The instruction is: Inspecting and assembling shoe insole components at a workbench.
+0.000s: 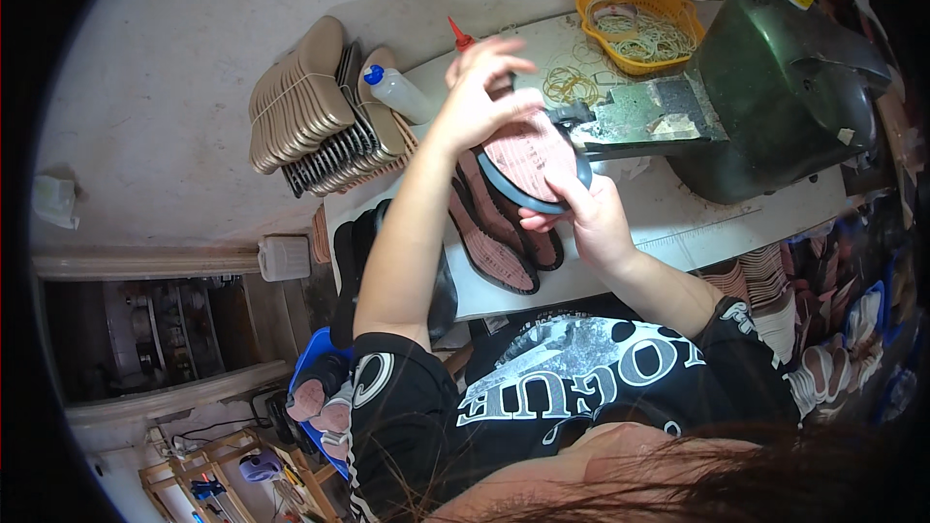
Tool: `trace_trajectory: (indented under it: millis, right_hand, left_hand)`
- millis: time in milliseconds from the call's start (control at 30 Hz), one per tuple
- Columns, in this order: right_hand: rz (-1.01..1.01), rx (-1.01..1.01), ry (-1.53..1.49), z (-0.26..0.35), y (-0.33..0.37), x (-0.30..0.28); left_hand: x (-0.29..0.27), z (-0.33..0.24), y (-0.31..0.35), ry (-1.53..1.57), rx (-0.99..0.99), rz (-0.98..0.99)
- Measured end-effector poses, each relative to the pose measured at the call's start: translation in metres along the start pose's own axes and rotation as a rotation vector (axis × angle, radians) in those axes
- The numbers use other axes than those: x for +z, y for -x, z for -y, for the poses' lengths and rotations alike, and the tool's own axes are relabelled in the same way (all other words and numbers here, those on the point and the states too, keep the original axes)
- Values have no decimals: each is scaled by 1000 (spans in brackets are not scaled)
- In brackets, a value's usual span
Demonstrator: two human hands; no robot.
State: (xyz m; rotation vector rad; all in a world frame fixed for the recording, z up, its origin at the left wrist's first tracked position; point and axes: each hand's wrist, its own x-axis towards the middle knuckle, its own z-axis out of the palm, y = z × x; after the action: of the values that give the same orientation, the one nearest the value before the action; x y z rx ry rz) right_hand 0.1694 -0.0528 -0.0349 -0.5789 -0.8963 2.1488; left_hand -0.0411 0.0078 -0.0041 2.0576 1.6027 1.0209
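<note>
A: What is being done here?

B: A shoe sole (531, 160) is held up to the green machine (775, 87). It is clamped from below by the right hand (591, 218). The left hand (484, 92) is laid on its far end, fingers spread.

A: What is needed next?

B: Likely the sole must be turned slowly and kept steady.

A: Is room left?

B: Little. More soles (499, 232) are laid just near, a glue bottle (397, 92) at the left, the table edge (542, 295) close by.
</note>
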Motion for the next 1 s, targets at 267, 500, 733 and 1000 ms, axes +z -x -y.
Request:
trace_trajectory:
  millis: [267,500,733,1000]
  right_hand:
    - [-37,37,26,1,-19,-1]
    - [-24,67,-10,16,-20,2]
    - [-11,72,4,18,-19,2]
    - [-46,24,63,21,-17,2]
  left_hand:
    - [-29,-12,-28,-62,-226,643]
    - [-32,-11,-23,51,-378,552]
    - [-32,-14,1,160,-496,436]
    - [-28,-40,25,176,-758,272]
